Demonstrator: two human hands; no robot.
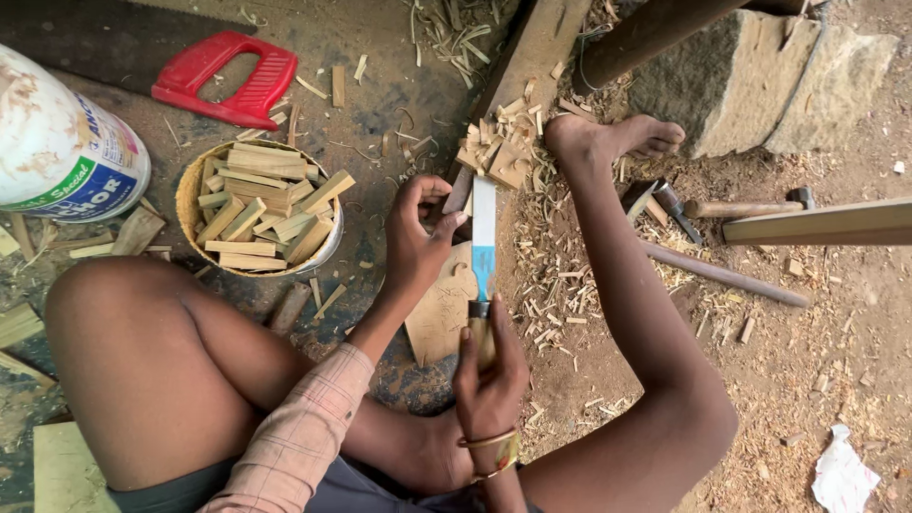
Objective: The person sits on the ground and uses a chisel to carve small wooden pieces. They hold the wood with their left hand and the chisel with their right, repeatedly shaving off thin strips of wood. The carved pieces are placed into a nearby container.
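Observation:
My right hand [488, 372] grips the wooden handle of a broad chisel [484, 237], whose flat blade, part blue and part bright steel, points away from me. My left hand [418, 233] pinches a small piece of wood against a flat wooden block [439, 313] on the ground, right beside the blade's tip. Bangles circle my right wrist. I sit on the ground with my bare legs spread to both sides and my right foot [617, 138] resting by a plank.
A round basket [190, 204] holds several cut wooden strips. A red saw handle [228, 78] and a white plastic bucket [57, 142] lie at the left. Wood chips cover the dirt; a hammer [676, 209], a rod [722, 275], a plank [817, 225] and stones [760, 76] lie at the right.

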